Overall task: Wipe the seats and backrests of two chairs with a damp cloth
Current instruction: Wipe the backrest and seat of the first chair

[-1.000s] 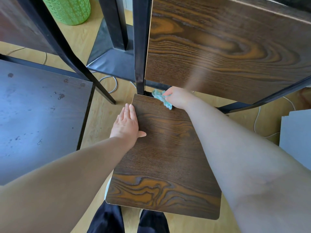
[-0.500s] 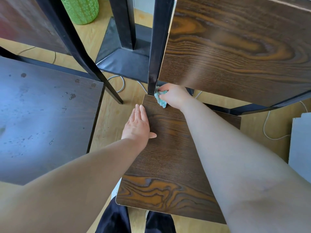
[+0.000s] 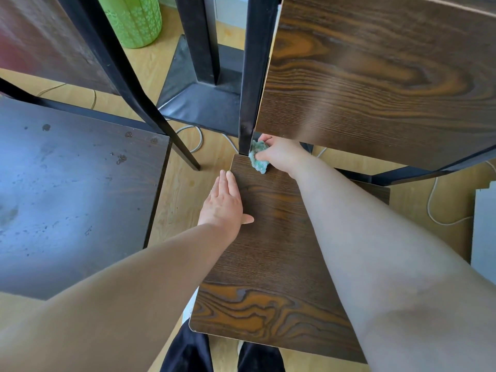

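Note:
A dark wood-grain chair seat lies below me, with its backrest rising at the upper right on a black metal post. My right hand grips a crumpled teal cloth and presses it on the seat's far left corner, right at the foot of the post. My left hand rests flat on the seat's left edge, fingers straight and together. A second chair's seat, dull and speckled with spots, sits to the left, with its backrest at the upper left.
A green patterned bin stands on the wood floor at the top. A black table leg with a flat metal base is behind the chairs. Pale cables trail on the floor. A grey panel sits at the right edge.
My right hand slid the cloth leftward along the back of the seat into the corner by the post. The view shifted a little; my left hand stayed on the seat's edge.

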`<state>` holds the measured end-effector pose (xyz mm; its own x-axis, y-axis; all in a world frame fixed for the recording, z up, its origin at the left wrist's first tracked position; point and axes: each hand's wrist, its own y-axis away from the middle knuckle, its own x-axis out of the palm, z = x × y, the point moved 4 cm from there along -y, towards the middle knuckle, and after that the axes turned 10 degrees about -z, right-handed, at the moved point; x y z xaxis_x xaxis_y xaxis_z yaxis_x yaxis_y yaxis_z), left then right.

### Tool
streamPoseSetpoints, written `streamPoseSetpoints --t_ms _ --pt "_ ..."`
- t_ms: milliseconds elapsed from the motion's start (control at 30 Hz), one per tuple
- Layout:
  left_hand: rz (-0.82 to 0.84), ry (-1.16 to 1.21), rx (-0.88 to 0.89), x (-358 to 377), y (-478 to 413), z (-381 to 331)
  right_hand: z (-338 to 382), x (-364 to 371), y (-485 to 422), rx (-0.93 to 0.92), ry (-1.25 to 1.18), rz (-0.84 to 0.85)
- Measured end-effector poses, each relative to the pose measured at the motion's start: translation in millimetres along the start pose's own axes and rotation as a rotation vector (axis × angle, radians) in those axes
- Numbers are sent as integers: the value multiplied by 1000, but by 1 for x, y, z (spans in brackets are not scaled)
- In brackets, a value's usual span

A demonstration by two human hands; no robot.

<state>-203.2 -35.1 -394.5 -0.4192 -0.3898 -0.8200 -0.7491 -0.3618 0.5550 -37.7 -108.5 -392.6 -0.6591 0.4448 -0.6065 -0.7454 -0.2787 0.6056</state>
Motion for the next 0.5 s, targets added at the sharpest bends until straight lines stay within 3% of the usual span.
streamPoseSetpoints --t_ms 233,500 --pt "-2 -20 0 1 0 0 -9 4 -5 -13 -91 -2" --pt "-7 -16 3 0 1 0 -10 0 10 -154 -107 -98"
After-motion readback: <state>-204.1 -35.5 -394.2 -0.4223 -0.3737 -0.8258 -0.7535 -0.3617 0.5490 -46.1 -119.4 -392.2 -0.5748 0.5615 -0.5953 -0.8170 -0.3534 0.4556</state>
